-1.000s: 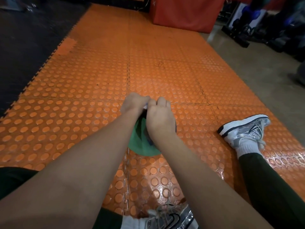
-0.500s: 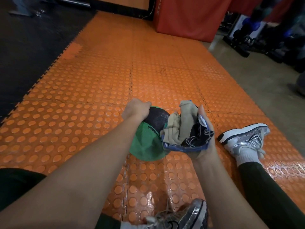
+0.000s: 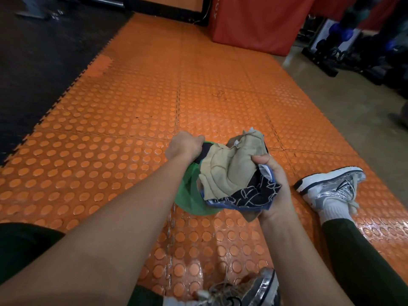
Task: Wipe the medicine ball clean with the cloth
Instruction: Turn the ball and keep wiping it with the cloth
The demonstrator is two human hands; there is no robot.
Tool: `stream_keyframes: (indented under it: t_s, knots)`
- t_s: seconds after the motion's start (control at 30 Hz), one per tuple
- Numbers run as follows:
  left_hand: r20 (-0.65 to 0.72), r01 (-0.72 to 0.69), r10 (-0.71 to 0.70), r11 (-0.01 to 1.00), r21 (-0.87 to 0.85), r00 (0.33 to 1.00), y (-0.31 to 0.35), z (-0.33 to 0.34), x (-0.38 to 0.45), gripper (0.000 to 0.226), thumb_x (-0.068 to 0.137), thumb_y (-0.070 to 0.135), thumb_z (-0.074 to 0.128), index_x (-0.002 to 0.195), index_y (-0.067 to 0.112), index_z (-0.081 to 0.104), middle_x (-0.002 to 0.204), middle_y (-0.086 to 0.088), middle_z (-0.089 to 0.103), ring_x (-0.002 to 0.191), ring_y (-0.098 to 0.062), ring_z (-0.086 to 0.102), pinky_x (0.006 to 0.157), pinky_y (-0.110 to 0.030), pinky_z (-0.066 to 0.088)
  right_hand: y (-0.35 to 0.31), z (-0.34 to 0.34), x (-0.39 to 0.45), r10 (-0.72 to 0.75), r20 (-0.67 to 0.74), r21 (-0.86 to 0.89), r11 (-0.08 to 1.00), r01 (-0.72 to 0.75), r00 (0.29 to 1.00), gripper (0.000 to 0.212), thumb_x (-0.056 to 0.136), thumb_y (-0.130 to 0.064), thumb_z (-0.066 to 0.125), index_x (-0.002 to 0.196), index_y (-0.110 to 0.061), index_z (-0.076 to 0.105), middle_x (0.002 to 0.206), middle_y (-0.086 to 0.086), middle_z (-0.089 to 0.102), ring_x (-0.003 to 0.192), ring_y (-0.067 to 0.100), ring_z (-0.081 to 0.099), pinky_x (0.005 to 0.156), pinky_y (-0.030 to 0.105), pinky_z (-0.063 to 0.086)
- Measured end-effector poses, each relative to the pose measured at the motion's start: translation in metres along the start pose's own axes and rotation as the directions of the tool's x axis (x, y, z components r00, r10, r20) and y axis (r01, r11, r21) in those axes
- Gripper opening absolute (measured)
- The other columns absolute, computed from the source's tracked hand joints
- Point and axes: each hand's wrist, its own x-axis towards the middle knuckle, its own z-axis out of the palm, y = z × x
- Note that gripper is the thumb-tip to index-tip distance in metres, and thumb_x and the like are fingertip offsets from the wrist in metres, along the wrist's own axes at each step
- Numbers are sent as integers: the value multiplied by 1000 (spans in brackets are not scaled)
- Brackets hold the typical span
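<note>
We are in a gym. Under us lies an orange studded floor mat (image 3: 141, 102) of interlocking tiles, meeting a black rubber mat (image 3: 44, 54) along its left edge and bare concrete floor (image 3: 344, 100) on the right. Past the mat's far edge stands a red padded block (image 3: 260, 21). At the far right corner we see a rack of dark dumbbells (image 3: 340, 47), some blue-ended. Running shoes (image 3: 331, 186) and a green-and-black medicine ball (image 3: 189, 195) fit the setting.

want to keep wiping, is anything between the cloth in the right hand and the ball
Nothing visible. The right hand grips the bunched cloth right against the green and black medicine ball, which the left hand holds from the top on the orange mat.
</note>
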Motion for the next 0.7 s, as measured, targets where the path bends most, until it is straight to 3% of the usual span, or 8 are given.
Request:
stream_keyframes:
  t_s: [0.1, 0.2, 0.33, 0.43, 0.57, 0.63, 0.7]
  knots:
    - [16, -4, 5, 1000, -29, 1000, -3, 1, 2, 39, 86, 47, 53, 81, 11, 68, 87, -9, 67, 83, -30, 63, 67, -29, 42, -3, 3, 0, 42, -34, -29, 999, -43, 999, 19, 68, -19, 54, 73, -9, 69, 72, 10, 68, 62, 23, 66, 60, 34, 57]
    - [78, -22, 29, 996, -89, 997, -5, -2, 1, 43, 88, 49, 55, 60, 16, 53, 60, 0, 51, 60, -21, 51, 52, -22, 31, -1, 8, 4, 76, -68, 50, 996, -73, 995, 21, 78, -17, 56, 89, -6, 68, 88, 14, 71, 73, 26, 69, 71, 46, 55]
    - [84, -12, 18, 997, -78, 996, -3, -5, 0, 35, 91, 47, 53, 73, 17, 59, 65, 5, 50, 57, -12, 45, 52, -24, 31, 1, 3, 11, 25, -162, 199, 980, 8, 986, 20, 90, -17, 48, 96, -7, 64, 86, 13, 70, 69, 26, 69, 70, 42, 56]
    - [81, -17, 22, 998, -57, 996, -4, -3, 1, 34, 93, 40, 53, 65, 18, 54, 68, 2, 51, 64, -18, 49, 58, -26, 35, -1, 0, 11, -24, -140, 272, 960, 62, 990, 20, 88, -17, 48, 100, -9, 62, 88, 12, 69, 72, 25, 69, 70, 40, 56]
    - [67, -14, 17, 999, -48, 998, -5, -4, 2, 36, 91, 39, 54, 66, 14, 57, 74, -3, 56, 67, -21, 50, 61, -28, 36, -9, 11, 5, -9, -22, 85, 996, 11, 1000, 16, 75, -7, 56, 89, -3, 63, 82, 13, 70, 72, 25, 69, 69, 44, 57]
    - [72, -4, 6, 1000, -26, 997, -5, -3, 3, 33, 91, 35, 54, 67, 13, 57, 77, -4, 56, 68, -22, 51, 61, -27, 35, -10, 15, 8, 31, -68, -77, 996, -36, 997, 9, 81, -4, 57, 86, -2, 64, 78, 13, 71, 69, 25, 70, 67, 43, 57]
    - [63, 1, 1, 999, -36, 998, -4, -1, 4, 38, 90, 41, 54, 63, 15, 55, 75, -3, 57, 64, -20, 50, 58, -25, 35, -9, 17, 15, 11, -136, -205, 978, -39, 991, 17, 81, -7, 63, 96, -1, 66, 89, 14, 72, 78, 26, 70, 70, 43, 58]
